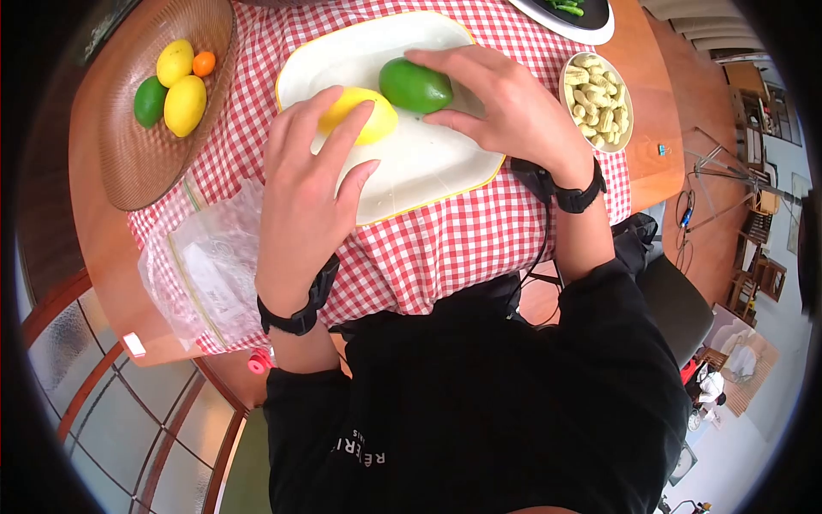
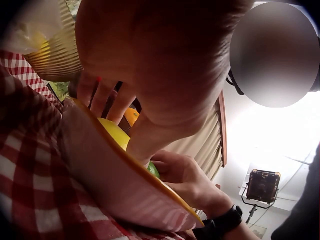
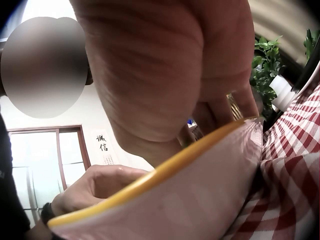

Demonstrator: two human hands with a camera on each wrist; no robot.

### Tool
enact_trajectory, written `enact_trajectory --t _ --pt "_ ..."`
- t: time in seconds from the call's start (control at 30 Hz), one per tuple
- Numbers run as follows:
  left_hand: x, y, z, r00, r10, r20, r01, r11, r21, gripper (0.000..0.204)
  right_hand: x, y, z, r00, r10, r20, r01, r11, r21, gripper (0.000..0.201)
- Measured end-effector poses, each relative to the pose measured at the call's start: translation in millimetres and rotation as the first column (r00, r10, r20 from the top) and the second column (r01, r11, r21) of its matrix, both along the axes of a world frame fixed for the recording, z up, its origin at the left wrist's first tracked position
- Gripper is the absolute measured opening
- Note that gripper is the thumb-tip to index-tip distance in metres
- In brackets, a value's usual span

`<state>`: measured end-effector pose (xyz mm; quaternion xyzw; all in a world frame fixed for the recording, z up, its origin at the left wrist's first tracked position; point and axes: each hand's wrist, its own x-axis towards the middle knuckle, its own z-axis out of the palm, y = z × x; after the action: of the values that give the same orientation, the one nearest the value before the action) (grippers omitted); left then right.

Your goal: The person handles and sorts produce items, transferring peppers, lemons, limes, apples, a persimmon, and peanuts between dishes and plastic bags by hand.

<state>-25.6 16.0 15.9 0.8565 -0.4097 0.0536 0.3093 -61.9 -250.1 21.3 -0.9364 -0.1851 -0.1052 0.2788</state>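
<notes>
A white plate (image 1: 419,171) with a yellow rim lies before me. On it, a yellow lemon (image 1: 377,127) sits partly hidden under my left hand (image 1: 300,184). The left index finger crosses over the lemon, another finger runs along its far left side, and the thumb stands apart from it. My right hand (image 1: 518,107) holds a glossy green lime (image 1: 411,86) between the thumb at its near right end and the fingers at its far side. Lemon and lime lie close together. In the left wrist view, the plate's rim hides the lower part of the lemon (image 2: 115,133).
At left, a ribbed brown tray (image 1: 128,184) bears lemons, a green fruit and a small orange one. A clear plastic bag (image 1: 210,265) lies on the checked cloth (image 1: 428,257). A bowl of peanuts (image 1: 597,103) and a dish with green vegetables (image 1: 591,30) stand at right.
</notes>
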Motion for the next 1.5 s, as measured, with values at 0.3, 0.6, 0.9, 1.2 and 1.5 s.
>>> enact_trajectory --t 0.3,0.6,0.9,1.2,1.5 --pt "-3.6 0.6 -2.9 0.998 0.032 -0.046 -0.032 0.999 0.019 0.061 3.7 -5.2 1.9 0.991 -0.064 0.121 0.065 0.998 0.0 0.036" --pt "-8.4 -2.6 2.8 0.973 0.11 -0.202 -0.124 0.99 -0.059 0.044 2.4 -10.9 3.8 0.979 -0.188 0.078 0.187 0.982 0.017 0.034" --pt "6.2 4.6 -6.8 0.994 0.081 0.072 -0.076 0.994 -0.074 0.031 -1.6 -13.7 17.9 0.994 -0.071 0.081 0.065 0.995 0.077 0.031" --pt "-5.2 -5.9 -6.9 0.989 -0.012 -0.148 0.008 1.0 -0.026 0.057 5.9 -8.8 -10.1 0.965 0.081 0.248 -0.087 0.996 0.015 0.032" --pt "-8.1 -8.5 -7.9 0.97 -0.033 -0.239 -0.013 0.982 -0.19 0.047 5.4 -5.9 -4.0 0.961 0.08 0.266 -0.105 0.991 0.083 0.03"
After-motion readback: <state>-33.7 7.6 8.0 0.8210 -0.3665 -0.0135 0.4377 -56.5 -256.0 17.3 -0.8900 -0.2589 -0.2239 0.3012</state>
